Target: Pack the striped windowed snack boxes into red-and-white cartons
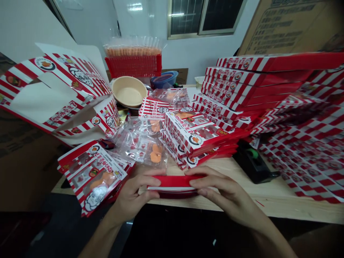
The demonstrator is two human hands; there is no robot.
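Both my hands hold a flat red and white box [173, 184] edge-on at the near edge of the wooden table [282, 200]. My left hand [134, 195] grips its left end with fingers curled round it. My right hand [220, 190] lies along its right end, fingers pressed on the top and thumb underneath. Just behind the box lie clear plastic bags [142, 143] holding small orange and red toy pieces.
Stacks of red-and-white striped boxes [255, 93] fill the right side, a smaller stack [199, 139] sits in the middle, more [94, 175] at the left. An unfolded carton [61, 96] stands left. A beige bowl [129, 92], a red basket [134, 64] and a black tape dispenser [252, 163] stand behind.
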